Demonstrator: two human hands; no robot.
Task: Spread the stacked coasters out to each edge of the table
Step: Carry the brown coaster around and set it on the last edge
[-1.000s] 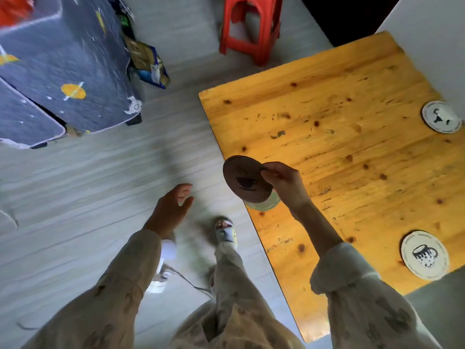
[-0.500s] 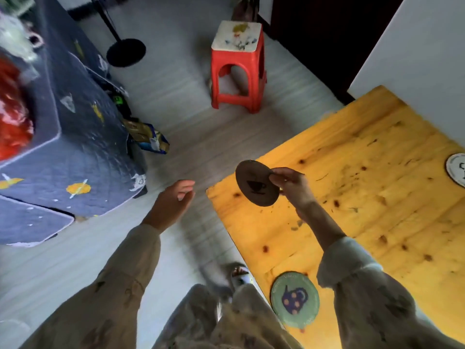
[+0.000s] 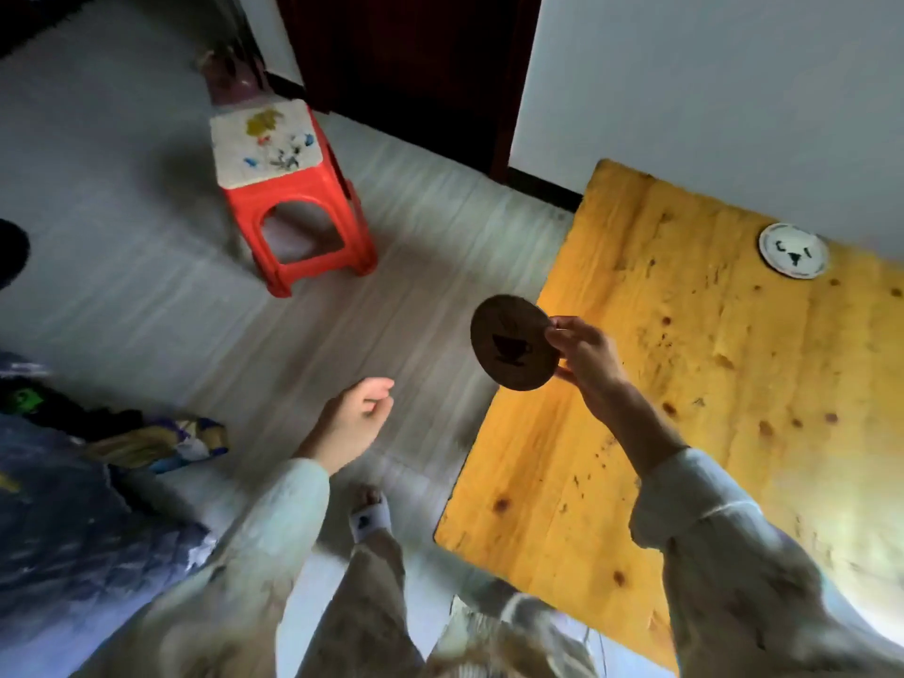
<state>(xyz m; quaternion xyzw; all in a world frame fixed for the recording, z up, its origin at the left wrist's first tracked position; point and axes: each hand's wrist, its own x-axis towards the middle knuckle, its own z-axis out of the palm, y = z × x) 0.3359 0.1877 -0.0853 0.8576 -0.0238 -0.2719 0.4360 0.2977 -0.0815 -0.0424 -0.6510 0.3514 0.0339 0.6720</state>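
My right hand (image 3: 584,357) pinches a dark brown round coaster (image 3: 511,348) with a cup printed on it, held tilted in the air over the left edge of the yellow wooden table (image 3: 636,482). A white round coaster (image 3: 793,250) lies flat near the table's far edge, by the wall. My left hand (image 3: 354,425) hangs over the floor to the left of the table, fingers loosely curled, holding nothing.
A red plastic stool (image 3: 288,198) stands on the grey floor beyond the table's left side. A blue quilted bed (image 3: 73,530) fills the lower left. A white wall (image 3: 709,80) runs behind the table. My legs and a slippered foot (image 3: 369,513) are below.
The view has swung along the table's left edge. The green coaster has dropped out of sight and the white one has come in. My right hand still holds the brown coaster.
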